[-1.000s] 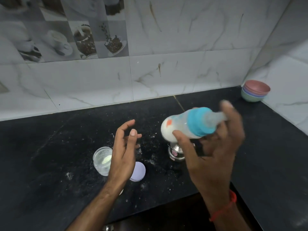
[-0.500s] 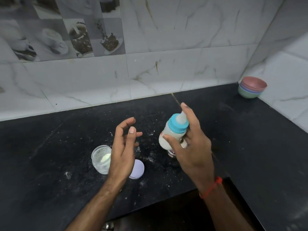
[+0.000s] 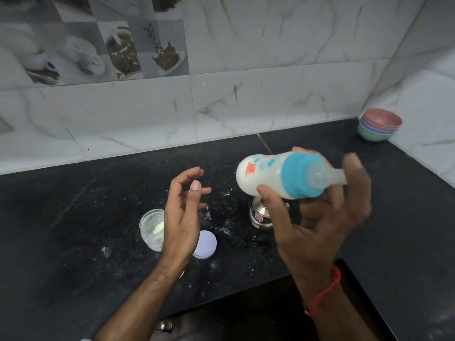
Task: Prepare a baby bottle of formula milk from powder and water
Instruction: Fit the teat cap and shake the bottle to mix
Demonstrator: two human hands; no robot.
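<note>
Two hands raised: right hand (image 3: 317,217) gripping sideways bottle (image 3: 278,177), left hand (image 3: 183,212) loosely open.

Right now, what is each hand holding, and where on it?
The right hand holds the baby bottle tipped sideways, thumb under its milky body, fingers up by the clear teat and blue collar. The left hand holds nothing.

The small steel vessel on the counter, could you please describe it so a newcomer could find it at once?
On the black counter, look directly beneath the baby bottle gripped in the right hand. The steel vessel stands there, partly hidden by the thumb. It is the only shiny metal item, unlike the clear jar and pale lid nearby.
</note>
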